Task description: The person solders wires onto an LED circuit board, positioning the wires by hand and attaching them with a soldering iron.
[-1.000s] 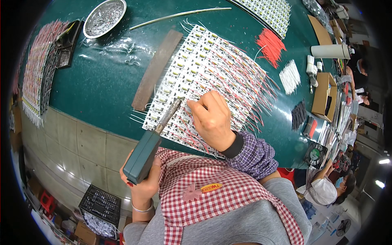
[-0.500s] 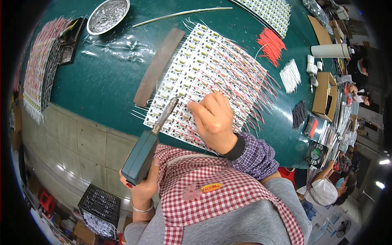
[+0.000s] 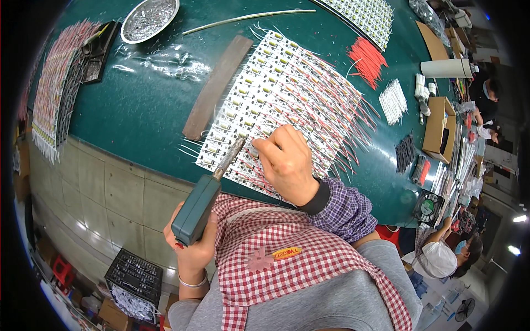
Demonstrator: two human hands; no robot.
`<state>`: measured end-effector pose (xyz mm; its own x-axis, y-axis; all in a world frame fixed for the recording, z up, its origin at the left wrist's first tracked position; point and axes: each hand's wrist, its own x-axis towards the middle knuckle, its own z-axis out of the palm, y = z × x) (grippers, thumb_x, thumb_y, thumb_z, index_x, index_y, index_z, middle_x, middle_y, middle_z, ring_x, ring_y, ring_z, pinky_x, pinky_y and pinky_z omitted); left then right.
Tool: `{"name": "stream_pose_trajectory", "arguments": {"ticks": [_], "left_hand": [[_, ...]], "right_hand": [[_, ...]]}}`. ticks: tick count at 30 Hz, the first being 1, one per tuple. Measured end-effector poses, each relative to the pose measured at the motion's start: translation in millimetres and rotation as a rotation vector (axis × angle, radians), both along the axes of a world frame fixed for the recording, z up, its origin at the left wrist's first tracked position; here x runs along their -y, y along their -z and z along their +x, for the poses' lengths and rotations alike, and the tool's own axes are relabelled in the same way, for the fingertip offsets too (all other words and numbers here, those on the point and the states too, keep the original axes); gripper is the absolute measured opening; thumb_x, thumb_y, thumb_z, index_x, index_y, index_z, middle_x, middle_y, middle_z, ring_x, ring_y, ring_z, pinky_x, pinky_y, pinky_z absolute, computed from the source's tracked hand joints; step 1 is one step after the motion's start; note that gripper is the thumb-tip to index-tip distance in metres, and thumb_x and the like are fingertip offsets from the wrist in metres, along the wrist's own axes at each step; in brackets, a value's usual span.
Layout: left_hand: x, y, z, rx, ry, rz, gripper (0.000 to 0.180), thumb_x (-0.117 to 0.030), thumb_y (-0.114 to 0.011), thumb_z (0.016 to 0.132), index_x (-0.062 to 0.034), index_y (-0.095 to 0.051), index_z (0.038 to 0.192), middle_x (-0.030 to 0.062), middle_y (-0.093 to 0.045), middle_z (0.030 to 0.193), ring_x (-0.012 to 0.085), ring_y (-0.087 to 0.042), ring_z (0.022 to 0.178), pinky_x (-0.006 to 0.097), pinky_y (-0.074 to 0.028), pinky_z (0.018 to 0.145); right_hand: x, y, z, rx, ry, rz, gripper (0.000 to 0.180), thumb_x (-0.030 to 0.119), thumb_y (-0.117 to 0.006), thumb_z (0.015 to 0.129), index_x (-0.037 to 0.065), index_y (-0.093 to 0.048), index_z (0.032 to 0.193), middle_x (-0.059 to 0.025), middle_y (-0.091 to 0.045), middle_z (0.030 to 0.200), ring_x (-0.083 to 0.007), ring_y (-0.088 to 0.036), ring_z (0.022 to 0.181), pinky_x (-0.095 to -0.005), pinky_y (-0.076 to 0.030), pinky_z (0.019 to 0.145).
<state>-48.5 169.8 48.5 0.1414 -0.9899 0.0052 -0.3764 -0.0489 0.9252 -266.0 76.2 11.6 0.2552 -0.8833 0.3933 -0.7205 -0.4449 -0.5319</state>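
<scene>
My left hand (image 3: 197, 245) is wrapped round the dark green body of a soldering iron (image 3: 197, 208). Its metal barrel slants up to the right, and the tip is over a panel of small white circuit boards (image 3: 234, 118), close to my right fingertips. My right hand (image 3: 287, 165) rests over the panel with thumb and fingers pinched together; what they hold is too small or hidden to make out. Rows of yellow and black parts cover the panel. Many thin red and white wires (image 3: 337, 110) stick out along its right side.
A brown wooden strip (image 3: 216, 88) lies beside the panel. Beyond are a metal bowl (image 3: 128, 27) of scraps and a long pale rod (image 3: 248, 17). Bundles of red wires (image 3: 366, 62), white wires (image 3: 392, 102) and black wires (image 3: 404, 153) lie right, near a cardboard box (image 3: 433, 129). Wired panels (image 3: 52, 105) stand left.
The soldering iron has shifted slightly right, its tip a little lower and nearer my right fingers. My right hand stays almost in place, still pinched.
</scene>
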Motion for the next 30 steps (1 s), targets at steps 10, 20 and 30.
{"name": "stream_pose_trajectory", "arguments": {"ticks": [10, 20, 30], "left_hand": [[2, -1, -3, -0.028, -0.004, 0.029, 0.015, 0.006, -0.072, 0.074, 0.0051, -0.065, 0.087, 0.0101, -0.063, 0.081, 0.0182, -0.061, 0.062, 0.029, -0.047, 0.055], [-7, -3, 0, -0.010, -0.059, 0.060, 0.016, 0.002, -0.075, 0.075, 0.0054, -0.068, 0.090, 0.0097, -0.068, 0.079, 0.0169, -0.065, 0.063, 0.028, -0.049, 0.055], [-16, 2, 3, 0.047, -0.124, -0.010, 0.018, -0.005, -0.080, 0.075, 0.0030, -0.072, 0.089, 0.0099, -0.071, 0.077, 0.0173, -0.064, 0.056, 0.028, -0.048, 0.054]], "right_hand": [[-1, 3, 4, -0.041, 0.012, -0.055, 0.019, -0.003, -0.074, 0.072, 0.005, -0.069, 0.088, -0.0053, -0.049, 0.071, -0.0238, -0.052, 0.069, -0.0365, -0.041, 0.061], [0, 1, 6, -0.036, 0.013, -0.066, 0.017, -0.003, -0.074, 0.071, 0.004, -0.068, 0.086, -0.0055, -0.048, 0.070, -0.0240, -0.052, 0.068, -0.0367, -0.040, 0.059], [-1, 1, 6, 0.003, 0.022, -0.060, 0.018, -0.005, -0.074, 0.071, 0.004, -0.068, 0.086, -0.0062, -0.050, 0.072, -0.0250, -0.053, 0.070, -0.0369, -0.042, 0.060]]}}
